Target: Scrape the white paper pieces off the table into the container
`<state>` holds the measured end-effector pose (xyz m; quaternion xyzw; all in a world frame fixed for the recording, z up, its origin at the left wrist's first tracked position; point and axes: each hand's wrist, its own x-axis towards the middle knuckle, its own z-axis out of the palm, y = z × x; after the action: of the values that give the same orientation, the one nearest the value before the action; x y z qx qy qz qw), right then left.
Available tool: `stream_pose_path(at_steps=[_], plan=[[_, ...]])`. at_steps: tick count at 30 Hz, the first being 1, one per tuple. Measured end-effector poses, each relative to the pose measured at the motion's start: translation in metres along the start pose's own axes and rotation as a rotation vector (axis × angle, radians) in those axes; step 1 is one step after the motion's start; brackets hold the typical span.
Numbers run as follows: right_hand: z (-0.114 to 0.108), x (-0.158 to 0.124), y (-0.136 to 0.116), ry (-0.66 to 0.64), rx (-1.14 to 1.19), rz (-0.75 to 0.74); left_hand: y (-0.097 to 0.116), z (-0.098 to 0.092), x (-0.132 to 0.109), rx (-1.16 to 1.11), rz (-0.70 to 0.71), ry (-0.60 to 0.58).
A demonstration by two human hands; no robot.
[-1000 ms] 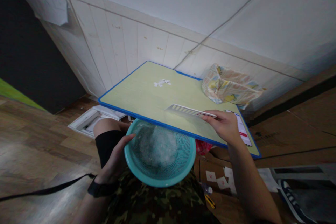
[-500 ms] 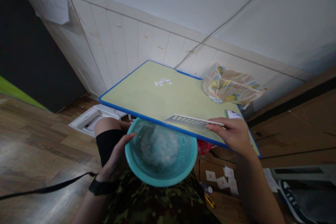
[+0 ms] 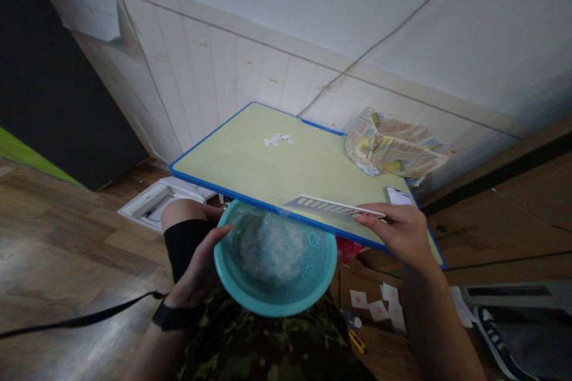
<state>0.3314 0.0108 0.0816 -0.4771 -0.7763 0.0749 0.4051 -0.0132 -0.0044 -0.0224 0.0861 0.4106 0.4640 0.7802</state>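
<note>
Since a second ago, your right hand (image 3: 402, 233) has drawn the strip (image 3: 333, 206) back across the table (image 3: 232, 161) to its near blue edge. Your left hand (image 3: 199, 271) and the basket (image 3: 277, 309) have barely shifted.

Right hand: fingers closed over the right end of the white slotted strip. The thumb is hidden beneath, so the hold appears to be a pinch. The strip lies flat, along the table's near edge, its left end right at the edge above the basket.

Left hand: cupped around the left rim of the teal mesh basket, thumb hooked over the rim, fingers under the wall. The basket sits tilted over your lap, its far rim tucked under the table edge. White fluff (image 3: 270, 247) is heaped in its middle.

Other items: white scraps (image 3: 277, 140) lie near the table's far side, well apart from the strip. A patterned bag (image 3: 393, 149) stands at the far right corner, and a white card (image 3: 397, 195) lies just behind your right hand.
</note>
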Motion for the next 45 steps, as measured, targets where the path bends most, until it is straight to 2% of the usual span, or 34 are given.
stream_pose_path(at_steps=[3,7,15,19,24,30,34,41,45], plan=[[-0.002,0.0,0.001,0.0,0.002,-0.003,0.001,0.001,0.0,0.013,0.011,-0.003],[0.0,0.002,0.006,0.07,-0.025,0.044,0.001,0.005,-0.003,0.044,0.035,0.033],[0.022,0.01,0.023,0.202,-0.057,0.083,0.001,0.005,-0.003,0.036,0.033,0.053],[0.03,0.017,0.026,0.156,-0.065,0.081,0.001,0.009,-0.006,0.031,0.053,0.072],[0.024,0.013,0.016,0.07,-0.063,0.032,0.0,0.006,-0.004,0.062,0.087,0.043],[0.011,-0.002,0.0,0.029,-0.025,0.01,-0.003,-0.007,0.003,0.068,0.069,0.037],[0.006,-0.01,-0.011,0.001,-0.012,-0.002,-0.003,-0.007,0.003,0.063,0.077,0.039],[0.002,-0.015,-0.007,0.036,-0.021,0.059,-0.001,0.001,-0.001,0.035,0.078,0.027],[0.006,-0.006,0.009,0.134,-0.038,0.109,0.002,0.007,-0.004,0.048,0.044,0.055]])
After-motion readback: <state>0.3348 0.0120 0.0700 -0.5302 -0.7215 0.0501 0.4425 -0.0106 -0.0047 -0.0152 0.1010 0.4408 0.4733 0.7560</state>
